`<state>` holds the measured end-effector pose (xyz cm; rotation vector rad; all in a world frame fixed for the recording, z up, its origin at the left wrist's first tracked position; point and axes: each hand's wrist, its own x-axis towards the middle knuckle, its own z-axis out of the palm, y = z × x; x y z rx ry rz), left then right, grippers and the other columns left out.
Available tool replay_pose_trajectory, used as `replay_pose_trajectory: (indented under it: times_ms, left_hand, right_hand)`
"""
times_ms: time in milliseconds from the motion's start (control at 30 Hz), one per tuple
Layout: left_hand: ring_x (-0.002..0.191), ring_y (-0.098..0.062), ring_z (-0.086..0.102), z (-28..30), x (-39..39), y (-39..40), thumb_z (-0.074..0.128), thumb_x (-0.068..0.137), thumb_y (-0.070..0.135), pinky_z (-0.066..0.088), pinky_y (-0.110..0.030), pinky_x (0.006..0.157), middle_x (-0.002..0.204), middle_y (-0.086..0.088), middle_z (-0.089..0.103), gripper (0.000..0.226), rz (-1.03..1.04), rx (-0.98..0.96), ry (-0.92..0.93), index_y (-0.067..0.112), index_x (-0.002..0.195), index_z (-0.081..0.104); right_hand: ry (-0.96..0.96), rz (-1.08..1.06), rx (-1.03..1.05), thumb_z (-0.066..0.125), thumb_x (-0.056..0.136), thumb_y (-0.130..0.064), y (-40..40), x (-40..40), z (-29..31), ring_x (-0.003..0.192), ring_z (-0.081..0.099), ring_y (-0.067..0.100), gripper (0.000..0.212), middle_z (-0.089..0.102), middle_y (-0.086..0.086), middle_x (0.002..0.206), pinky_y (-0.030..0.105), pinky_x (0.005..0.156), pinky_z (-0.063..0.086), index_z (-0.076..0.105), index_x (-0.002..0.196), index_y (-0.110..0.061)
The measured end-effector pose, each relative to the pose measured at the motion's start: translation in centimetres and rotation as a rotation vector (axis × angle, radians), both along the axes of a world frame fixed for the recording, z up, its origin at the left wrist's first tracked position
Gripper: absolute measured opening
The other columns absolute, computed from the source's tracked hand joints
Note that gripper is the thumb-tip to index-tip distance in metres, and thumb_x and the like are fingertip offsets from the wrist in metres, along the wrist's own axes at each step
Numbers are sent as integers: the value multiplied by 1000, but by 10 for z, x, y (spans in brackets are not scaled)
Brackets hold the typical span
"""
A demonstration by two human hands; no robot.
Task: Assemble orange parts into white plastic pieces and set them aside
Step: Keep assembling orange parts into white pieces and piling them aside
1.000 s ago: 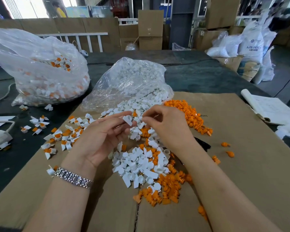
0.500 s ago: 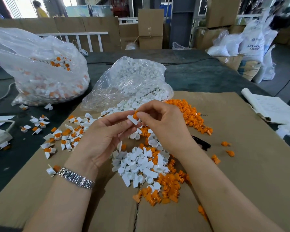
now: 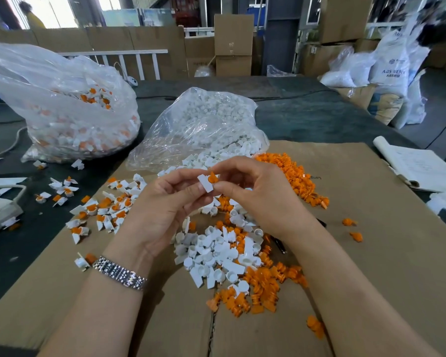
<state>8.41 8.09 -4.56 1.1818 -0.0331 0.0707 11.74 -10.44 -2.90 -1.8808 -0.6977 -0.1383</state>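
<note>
Above cardboard (image 3: 345, 253): hands pinch flat white piece (image 3: 205, 183), orange part (image 3: 212, 178).

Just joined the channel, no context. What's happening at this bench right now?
A person is fitting orange parts into white plastic pieces by hand. The left hand pinches a white piece while the right hand presses an orange part against it, above the cardboard sheet. Loose white pieces and orange parts lie heaped below the hands. Finished pieces lie scattered to the left, and more fill the clear bag beyond them.
</note>
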Motion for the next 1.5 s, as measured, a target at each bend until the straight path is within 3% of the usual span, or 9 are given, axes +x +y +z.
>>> replay_pose_trajectory:
  times_ms: [200,400,567,867,1033,1133,1300,1367,1500]
  left_hand:
    - [95,-31,76,1,-1,0,72,79,2,62,-26,73,105,-21,76,26,-4,1,32,3,104,78]
    - [99,-34,76,2,-1,-1,73,80,2,62,-29,77,107,-25,75,13,-8,-40,32,6,90,79]
    - [89,-29,77,2,-2,-3,77,78,5,63,-31,77,91,-18,77,4,6,-28,35,8,80,78]
    - [86,-27,77,1,-1,-4,81,72,5,63,-29,76,89,-20,76,8,44,14,53,6,77,76]
    - [86,-26,77,1,1,-4,82,69,8,64,-29,79,94,-19,77,8,72,44,91,9,76,77]
    - [85,-21,77,3,0,-5,85,63,14,63,-24,69,93,-14,78,12,107,58,101,13,73,79]
    - [74,-17,75,4,-1,-3,89,60,22,58,-18,58,85,-7,77,14,124,61,128,21,72,82]
    - [76,-18,76,3,-1,-2,87,65,21,58,-18,59,84,-8,77,10,116,61,126,21,73,82]
    - [79,-18,77,3,0,-2,84,70,20,58,-17,59,87,-10,78,4,109,33,106,20,74,82]
  right_hand:
    - [-141,-27,-45,73,90,-13,2,-1,-2,87,64,10,24,67,-9,90,25,82,55,73,112,-23]
    - [-260,-91,-111,73,91,-15,5,-1,-3,87,63,8,21,67,-6,94,29,82,54,73,111,-19]
    - [-293,-109,-145,73,91,-13,7,-1,-4,87,62,8,20,67,-3,96,30,82,54,73,111,-15]
    - [-293,-110,-163,74,89,-13,8,-3,-5,86,62,7,22,68,-4,96,29,82,53,72,110,-14]
    - [-270,-93,-211,73,90,-13,9,-2,-5,88,63,9,23,67,-4,97,31,83,54,70,113,-16]
    - [-213,-136,-236,74,90,-23,2,2,-2,88,62,5,30,65,-7,100,28,85,54,67,119,-21]
    - [32,-515,-781,64,87,-60,-33,19,-7,113,55,22,55,55,2,124,47,97,48,57,124,-20]
    - [161,-498,-901,65,83,-66,-40,22,-11,106,59,25,60,61,4,114,48,90,51,60,115,-16]
    - [210,-383,-880,70,82,-60,-36,22,-12,80,58,23,46,62,6,88,42,74,47,61,93,-16]
